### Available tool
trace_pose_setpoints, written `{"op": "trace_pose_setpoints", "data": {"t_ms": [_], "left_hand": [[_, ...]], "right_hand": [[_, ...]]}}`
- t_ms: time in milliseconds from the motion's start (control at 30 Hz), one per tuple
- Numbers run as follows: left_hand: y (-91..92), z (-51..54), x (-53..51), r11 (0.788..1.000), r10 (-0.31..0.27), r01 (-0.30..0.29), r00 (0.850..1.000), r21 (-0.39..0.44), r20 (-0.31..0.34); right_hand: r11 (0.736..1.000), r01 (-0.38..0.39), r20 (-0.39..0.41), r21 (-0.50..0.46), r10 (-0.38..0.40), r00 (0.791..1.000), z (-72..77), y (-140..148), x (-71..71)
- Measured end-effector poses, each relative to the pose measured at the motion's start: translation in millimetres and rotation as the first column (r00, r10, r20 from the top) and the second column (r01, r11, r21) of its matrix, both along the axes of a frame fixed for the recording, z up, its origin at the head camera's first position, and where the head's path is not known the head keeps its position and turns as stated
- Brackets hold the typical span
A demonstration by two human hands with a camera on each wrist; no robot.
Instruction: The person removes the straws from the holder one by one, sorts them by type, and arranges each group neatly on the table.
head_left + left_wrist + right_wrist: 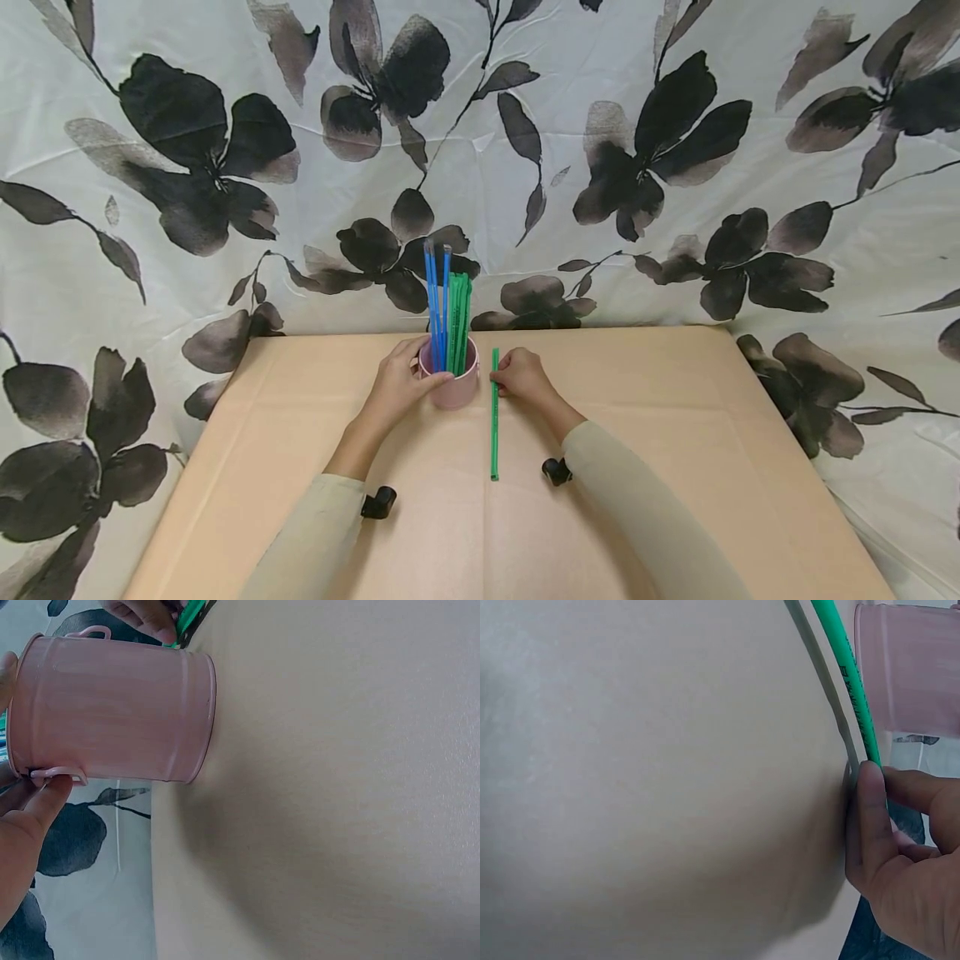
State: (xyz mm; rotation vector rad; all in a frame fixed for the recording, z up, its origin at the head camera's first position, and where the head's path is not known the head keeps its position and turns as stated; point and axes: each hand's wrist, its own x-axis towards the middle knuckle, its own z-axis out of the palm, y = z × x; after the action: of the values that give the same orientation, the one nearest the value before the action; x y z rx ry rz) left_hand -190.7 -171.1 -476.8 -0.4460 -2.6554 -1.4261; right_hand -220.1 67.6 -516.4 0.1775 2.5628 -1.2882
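Observation:
A pink cup (459, 392) with small side handles stands upright near the table's back edge. My left hand (397, 382) grips its left side, thumb (437, 382) at the front; in the left wrist view, a finger is at one handle (60, 774). Several green pencils (459, 321) and a few slim blue sticks (433, 317) with dark tips stand in the cup. Right of it, my right hand (525, 375) pinches one green pencil (494, 433) near its far end. Dark print shows along that pencil (849, 675) in the right wrist view, close above the table surface.
The light tan table (645, 383) reaches toward me, with a crease down its middle. Behind and around it hangs white cloth (525, 250) with dark flowers. A small black device (378, 502) sits at my left wrist, another (557, 472) at my right.

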Motion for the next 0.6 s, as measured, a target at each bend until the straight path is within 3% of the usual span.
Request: {"op": "trace_pose_setpoints", "data": {"t_ms": [300,600], "left_hand": [[5.8,-0.3,-2.8,1.000,0.012,-0.012,1.000,0.006,0.023],[9.3,-1.0,-5.8,0.999,0.038,-0.038,0.999,0.005,0.016]], "right_hand": [[0.985,-0.069,-0.040,0.155,0.076,0.996,2.6,1.7,-8.9],[0.989,-0.052,-0.085,0.136,0.064,0.994,-0.3,2.7,-12.5]]}}
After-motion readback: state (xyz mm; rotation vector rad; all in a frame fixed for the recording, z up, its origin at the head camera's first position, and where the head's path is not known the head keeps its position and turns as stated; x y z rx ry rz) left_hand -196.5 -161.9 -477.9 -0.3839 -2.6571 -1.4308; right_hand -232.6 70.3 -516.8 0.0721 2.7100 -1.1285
